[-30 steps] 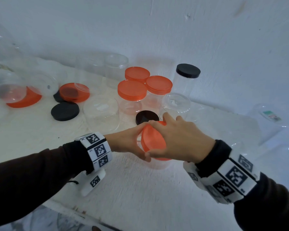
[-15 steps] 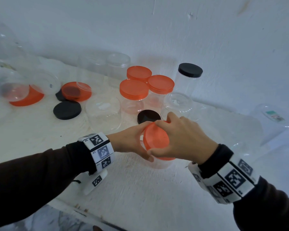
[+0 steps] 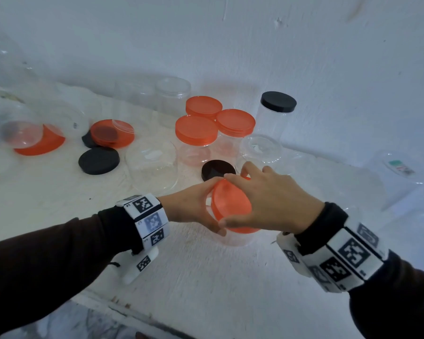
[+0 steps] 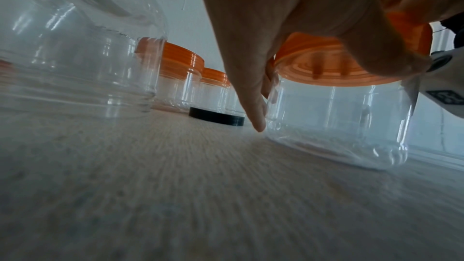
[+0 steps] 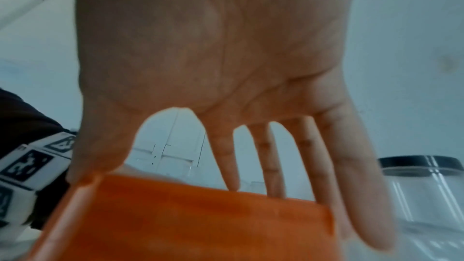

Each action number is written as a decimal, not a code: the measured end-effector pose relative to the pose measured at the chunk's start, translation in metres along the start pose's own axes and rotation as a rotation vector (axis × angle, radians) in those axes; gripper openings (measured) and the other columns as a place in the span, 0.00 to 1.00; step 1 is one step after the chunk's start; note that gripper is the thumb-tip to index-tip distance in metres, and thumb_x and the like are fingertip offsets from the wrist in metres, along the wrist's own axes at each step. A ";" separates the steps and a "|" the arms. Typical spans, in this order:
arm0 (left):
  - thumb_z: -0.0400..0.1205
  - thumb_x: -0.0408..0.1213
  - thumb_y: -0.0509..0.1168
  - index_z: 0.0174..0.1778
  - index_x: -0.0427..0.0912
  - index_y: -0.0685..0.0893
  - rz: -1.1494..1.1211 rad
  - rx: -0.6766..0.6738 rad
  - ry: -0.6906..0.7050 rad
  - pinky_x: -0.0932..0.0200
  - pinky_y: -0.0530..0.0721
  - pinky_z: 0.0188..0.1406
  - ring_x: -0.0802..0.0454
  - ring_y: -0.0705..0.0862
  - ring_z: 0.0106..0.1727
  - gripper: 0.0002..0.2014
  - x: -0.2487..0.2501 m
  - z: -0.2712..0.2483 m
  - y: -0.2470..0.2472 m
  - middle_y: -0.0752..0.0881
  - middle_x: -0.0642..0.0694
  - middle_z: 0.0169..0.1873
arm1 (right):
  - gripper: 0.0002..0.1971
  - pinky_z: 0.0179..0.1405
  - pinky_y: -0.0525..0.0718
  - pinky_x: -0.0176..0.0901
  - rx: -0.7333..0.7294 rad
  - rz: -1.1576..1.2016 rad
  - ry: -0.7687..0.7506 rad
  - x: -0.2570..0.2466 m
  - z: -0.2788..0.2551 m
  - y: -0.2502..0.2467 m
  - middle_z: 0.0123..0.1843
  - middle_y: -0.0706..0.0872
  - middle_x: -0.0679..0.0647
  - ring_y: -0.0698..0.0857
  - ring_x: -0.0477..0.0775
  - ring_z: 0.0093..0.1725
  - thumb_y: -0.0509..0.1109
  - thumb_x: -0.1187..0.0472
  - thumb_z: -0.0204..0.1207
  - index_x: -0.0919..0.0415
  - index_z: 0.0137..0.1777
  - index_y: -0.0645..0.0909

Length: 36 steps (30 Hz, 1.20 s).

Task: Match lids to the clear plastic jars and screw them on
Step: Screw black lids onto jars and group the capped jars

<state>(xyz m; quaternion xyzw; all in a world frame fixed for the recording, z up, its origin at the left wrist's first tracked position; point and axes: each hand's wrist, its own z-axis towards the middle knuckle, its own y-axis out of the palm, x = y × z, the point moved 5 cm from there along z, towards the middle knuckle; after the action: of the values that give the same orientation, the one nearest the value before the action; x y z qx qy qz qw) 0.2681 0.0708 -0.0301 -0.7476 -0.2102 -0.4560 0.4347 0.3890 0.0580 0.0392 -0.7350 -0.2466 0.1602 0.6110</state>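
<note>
R hand [image 3: 272,201] grasped 1 orange lid [image 3: 230,204] atop 1 clear jar [image 4: 336,122], L hand [image 3: 189,206] gripping it; behind jar: 3 orange-lidded jars [image 3: 196,133], 1 black-lidded [image 3: 277,111].

A jar [image 3: 238,237] is stood on the table [image 3: 206,277] nearest the front edge, with a lid [image 3: 230,204] seated on its mouth, perhaps slightly tilted. It is flanked by the left hand [image 3: 189,209] and the right hand [image 3: 272,204]. Just behind it a loose lid [image 3: 218,168] is laid flat. Three capped jars [image 3: 196,133] are clustered farther back, with a taller capped jar [image 3: 277,113] to their right, against the wall [image 3: 255,45].
</note>
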 end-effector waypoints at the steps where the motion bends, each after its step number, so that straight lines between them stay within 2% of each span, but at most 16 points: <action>1: 0.63 0.35 0.81 0.69 0.59 0.60 -0.004 -0.002 0.000 0.73 0.74 0.53 0.63 0.73 0.62 0.46 0.000 0.000 0.000 0.72 0.65 0.58 | 0.46 0.51 0.72 0.47 -0.021 0.012 -0.023 0.001 -0.001 0.000 0.74 0.62 0.49 0.68 0.56 0.66 0.62 0.24 0.63 0.39 0.79 0.51; 4: 0.63 0.34 0.81 0.67 0.61 0.61 -0.009 0.001 0.011 0.73 0.73 0.58 0.65 0.73 0.61 0.44 -0.001 0.001 -0.001 0.72 0.67 0.58 | 0.46 0.70 0.70 0.52 -0.177 0.155 -0.173 0.003 -0.003 -0.003 0.81 0.46 0.43 0.54 0.54 0.78 0.73 0.39 0.66 0.33 0.79 0.46; 5: 0.62 0.35 0.81 0.69 0.59 0.62 -0.006 -0.001 0.008 0.69 0.73 0.61 0.63 0.73 0.62 0.45 -0.002 0.001 0.000 0.72 0.65 0.59 | 0.47 0.70 0.71 0.50 -0.225 0.185 -0.203 0.003 -0.003 -0.003 0.81 0.44 0.40 0.52 0.53 0.79 0.75 0.44 0.67 0.31 0.78 0.47; 6: 0.62 0.35 0.82 0.70 0.57 0.62 -0.001 -0.001 0.003 0.67 0.73 0.62 0.62 0.73 0.63 0.46 -0.003 0.001 0.000 0.73 0.64 0.60 | 0.46 0.64 0.74 0.45 -0.239 0.181 -0.213 0.004 -0.003 -0.002 0.81 0.46 0.40 0.54 0.53 0.78 0.76 0.48 0.67 0.31 0.78 0.49; 8: 0.62 0.35 0.82 0.69 0.56 0.62 0.010 0.004 0.009 0.70 0.74 0.58 0.65 0.74 0.61 0.45 -0.003 0.002 0.000 0.73 0.64 0.59 | 0.44 0.47 0.76 0.35 -0.173 0.115 -0.192 0.002 -0.002 -0.003 0.77 0.55 0.43 0.63 0.53 0.70 0.76 0.45 0.65 0.29 0.76 0.53; 9: 0.62 0.34 0.82 0.68 0.57 0.63 0.016 0.007 0.015 0.73 0.74 0.56 0.68 0.74 0.60 0.45 -0.002 0.002 0.000 0.73 0.65 0.58 | 0.43 0.44 0.75 0.36 -0.120 0.076 -0.180 0.000 -0.001 -0.004 0.74 0.60 0.44 0.66 0.53 0.65 0.75 0.42 0.63 0.28 0.74 0.53; 12: 0.62 0.33 0.82 0.68 0.57 0.63 0.021 0.006 0.022 0.78 0.73 0.53 0.72 0.72 0.58 0.44 -0.002 0.002 -0.001 0.72 0.67 0.57 | 0.45 0.47 0.75 0.42 -0.050 0.014 -0.170 -0.002 -0.001 -0.007 0.69 0.65 0.46 0.70 0.54 0.59 0.74 0.34 0.60 0.26 0.73 0.50; 15: 0.62 0.34 0.82 0.67 0.59 0.62 0.031 0.000 0.029 0.80 0.72 0.52 0.74 0.72 0.57 0.44 -0.001 0.003 -0.001 0.72 0.68 0.56 | 0.47 0.61 0.75 0.46 -0.138 0.114 -0.209 0.004 -0.001 -0.005 0.77 0.57 0.46 0.67 0.54 0.69 0.75 0.36 0.61 0.26 0.75 0.48; 17: 0.62 0.35 0.81 0.67 0.60 0.62 0.035 -0.003 0.024 0.79 0.73 0.52 0.73 0.73 0.57 0.44 -0.001 0.002 -0.001 0.73 0.68 0.56 | 0.46 0.67 0.72 0.45 -0.169 0.180 -0.227 0.007 -0.001 -0.003 0.79 0.54 0.44 0.64 0.52 0.73 0.77 0.40 0.63 0.28 0.76 0.51; 19: 0.62 0.36 0.82 0.68 0.59 0.62 0.048 0.005 0.020 0.76 0.74 0.54 0.68 0.74 0.58 0.44 -0.001 0.002 0.000 0.73 0.66 0.57 | 0.43 0.65 0.74 0.44 -0.116 0.156 -0.222 0.007 -0.001 -0.002 0.77 0.58 0.43 0.66 0.51 0.70 0.76 0.39 0.62 0.31 0.75 0.58; 21: 0.61 0.37 0.82 0.70 0.56 0.62 0.069 0.020 0.020 0.74 0.74 0.55 0.65 0.75 0.60 0.46 -0.001 0.002 0.000 0.74 0.64 0.58 | 0.42 0.58 0.76 0.42 -0.054 0.109 -0.206 0.006 -0.001 -0.002 0.74 0.62 0.42 0.69 0.50 0.65 0.75 0.36 0.60 0.33 0.74 0.61; 25: 0.59 0.37 0.84 0.70 0.56 0.64 0.081 0.043 0.015 0.65 0.77 0.61 0.60 0.76 0.62 0.48 0.000 0.001 0.000 0.75 0.64 0.58 | 0.41 0.48 0.72 0.39 0.022 0.058 -0.173 0.006 -0.003 0.001 0.72 0.66 0.43 0.72 0.51 0.61 0.72 0.32 0.59 0.35 0.74 0.63; 29: 0.57 0.37 0.84 0.70 0.54 0.65 0.093 0.058 0.029 0.60 0.78 0.62 0.58 0.77 0.62 0.48 0.003 0.000 0.000 0.76 0.64 0.57 | 0.41 0.49 0.76 0.41 0.067 0.088 -0.132 0.006 -0.005 0.004 0.72 0.68 0.44 0.72 0.52 0.59 0.72 0.32 0.59 0.37 0.74 0.65; 32: 0.57 0.38 0.84 0.70 0.54 0.65 0.113 0.066 0.030 0.61 0.79 0.61 0.58 0.77 0.62 0.48 0.004 -0.001 0.001 0.76 0.63 0.57 | 0.41 0.49 0.76 0.42 0.096 0.115 -0.114 0.006 -0.007 0.006 0.72 0.69 0.45 0.72 0.52 0.59 0.74 0.34 0.58 0.38 0.74 0.67; 36: 0.57 0.40 0.84 0.70 0.56 0.64 0.136 0.053 0.021 0.62 0.79 0.59 0.59 0.77 0.61 0.49 0.003 -0.001 0.000 0.76 0.63 0.57 | 0.41 0.53 0.77 0.42 0.094 0.141 -0.115 0.007 -0.008 0.010 0.74 0.65 0.43 0.69 0.51 0.61 0.73 0.35 0.60 0.37 0.75 0.64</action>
<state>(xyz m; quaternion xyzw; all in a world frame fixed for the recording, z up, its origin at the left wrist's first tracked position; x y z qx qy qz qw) 0.2694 0.0698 -0.0271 -0.7438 -0.1662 -0.4273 0.4864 0.4007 0.0541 0.0310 -0.7106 -0.2214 0.2561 0.6168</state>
